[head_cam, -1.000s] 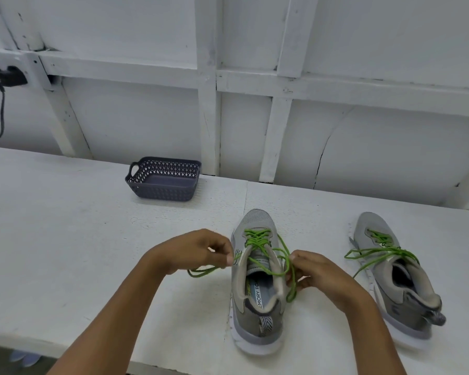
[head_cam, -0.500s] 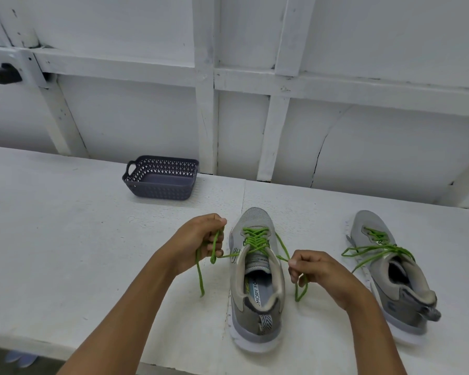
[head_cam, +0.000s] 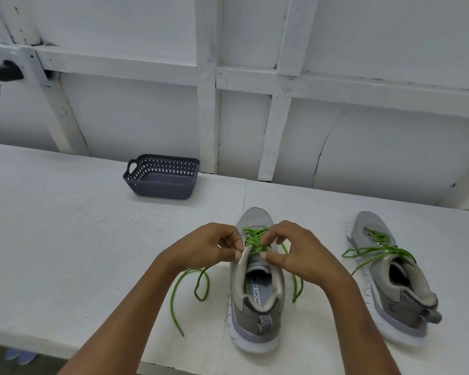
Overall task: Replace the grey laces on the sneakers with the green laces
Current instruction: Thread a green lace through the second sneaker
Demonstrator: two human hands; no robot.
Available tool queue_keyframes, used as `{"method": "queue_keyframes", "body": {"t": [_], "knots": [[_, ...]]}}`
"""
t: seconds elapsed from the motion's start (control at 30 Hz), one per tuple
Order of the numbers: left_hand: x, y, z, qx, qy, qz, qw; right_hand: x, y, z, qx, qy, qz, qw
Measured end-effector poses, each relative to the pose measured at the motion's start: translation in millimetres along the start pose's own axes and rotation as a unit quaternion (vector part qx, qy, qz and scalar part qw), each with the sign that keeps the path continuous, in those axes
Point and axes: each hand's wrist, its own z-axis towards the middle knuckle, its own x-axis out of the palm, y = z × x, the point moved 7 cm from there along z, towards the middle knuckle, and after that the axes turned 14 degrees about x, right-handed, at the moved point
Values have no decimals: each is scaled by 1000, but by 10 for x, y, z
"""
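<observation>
The green lace [head_cam: 252, 235] ends, pulled taut a moment ago, now lie slack on the table [head_cam: 65, 239]. The left hand [head_cam: 211, 247] has come in to pinch the near sneaker [head_cam: 256, 219] at its eyelet edge. The right hand [head_cam: 295, 253] pinches the lace crossings. The other sneaker [head_cam: 390, 288] sits off to the right.

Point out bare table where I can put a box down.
Widest bare table: left of the basket and the loose green lace. A narrower strip lies between the middle sneaker and the right sneaker, whose laces trail in. Crowded: left hand and right hand over the middle sneaker.
</observation>
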Motion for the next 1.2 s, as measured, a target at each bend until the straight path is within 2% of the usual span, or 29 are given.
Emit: {"method": "queue_keyframes", "body": {"t": [0.13, 0.27, 0.43, 0.53, 0.63, 0.83, 0.97, 1.2], "knots": [[49, 7, -27, -4, 15, 32, 999, 41, 188, 53, -30, -23, -130, 991], [84, -15, -29, -14, 19, 66, 998, 90, 280, 79, -46, -16, -167, 985], [94, 38, -49, -20, 23, 69, 997, 167, 287, 121, -21, -2, -209, 978], [39, 1, -62, -2, 4, 26, 1000, 143, 246, 130, -6, 20, -159, 987], [-10, -3, -60, 15, 6, 28, 999, 127, 216, 104, -7, 44, -96, 994], [37, 47, -38, -4, 17, 17, 1000, 200, 217, 107, -30, -27, -91, 995], [85, 99, -45, -28, 23, -9, 999, 234, 147, 115, -6, -22, -111, 994], [-5, 42, -61, 38, 6, 8, 999, 185, 90, 47, -25, -24, -34, 999]]}}
